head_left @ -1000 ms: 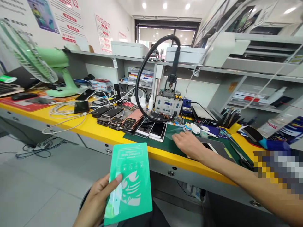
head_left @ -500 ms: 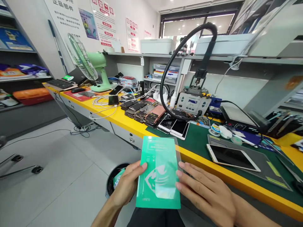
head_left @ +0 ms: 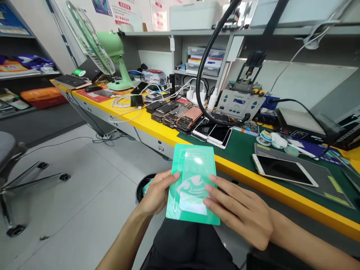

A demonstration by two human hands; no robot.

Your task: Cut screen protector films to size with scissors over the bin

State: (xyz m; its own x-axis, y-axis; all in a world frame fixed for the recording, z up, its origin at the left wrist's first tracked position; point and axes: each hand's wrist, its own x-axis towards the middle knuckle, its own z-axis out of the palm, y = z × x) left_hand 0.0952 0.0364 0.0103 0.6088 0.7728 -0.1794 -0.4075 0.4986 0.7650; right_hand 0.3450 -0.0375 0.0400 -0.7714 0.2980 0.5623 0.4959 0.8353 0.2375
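A flat green package (head_left: 189,221) with a pale printed emblem is held over my lap, and a clear, shiny sheet lies across its front. My left hand (head_left: 156,191) grips its left edge, thumb on the front and the other fingers mostly hidden behind. Reaching in from the right, my right hand (head_left: 239,206) has its fingers stretched out, their tips resting on the front of the package. Its thumb is hidden. Glare covers part of the sheet.
A yellow-edged workbench (head_left: 253,183) runs across in front, bearing a white tablet (head_left: 285,170), stacked phone parts (head_left: 189,117), a soldering station (head_left: 239,103) with a black hose, and a green fan (head_left: 109,45). Below it stands a black bin (head_left: 139,193); a wheeled chair (head_left: 11,150) is at left.
The fingers of my right hand have moved farther in over the package's front. The package is tilted differently and catches more glare. My view has shifted, bringing more chair into sight.
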